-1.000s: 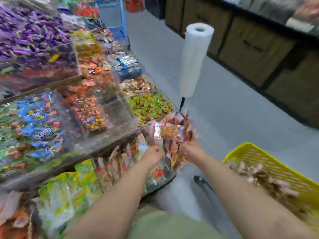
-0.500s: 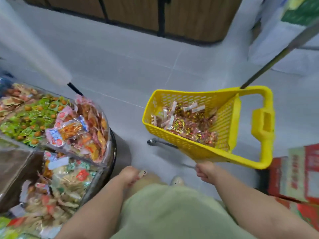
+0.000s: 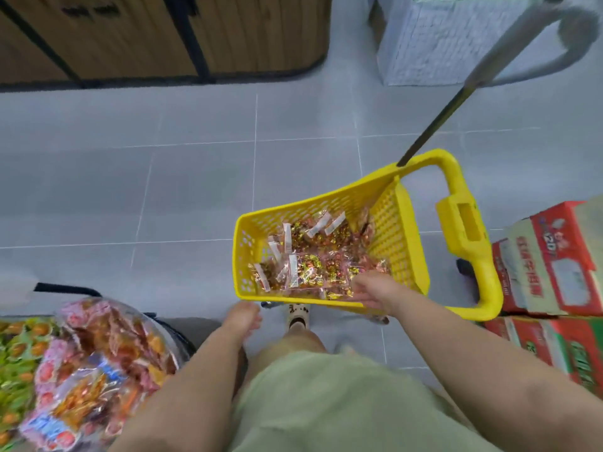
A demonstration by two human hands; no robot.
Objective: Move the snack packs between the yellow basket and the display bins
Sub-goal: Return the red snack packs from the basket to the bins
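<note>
1. The left arm (image 3: 182, 380) and the right arm (image 3: 473, 363) are bare and reach forward and down.
2. The left hand (image 3: 245, 316) hangs low with its fingers loosely bent. It holds nothing.
3. The right hand (image 3: 375, 291) is farther out, its back facing up, fingers pointing left.
4. I cannot tell if it grips anything.

Snack packs (image 3: 313, 256) lie in the basket (image 3: 242, 256) (bins (image 3: 174, 334) left).
</note>
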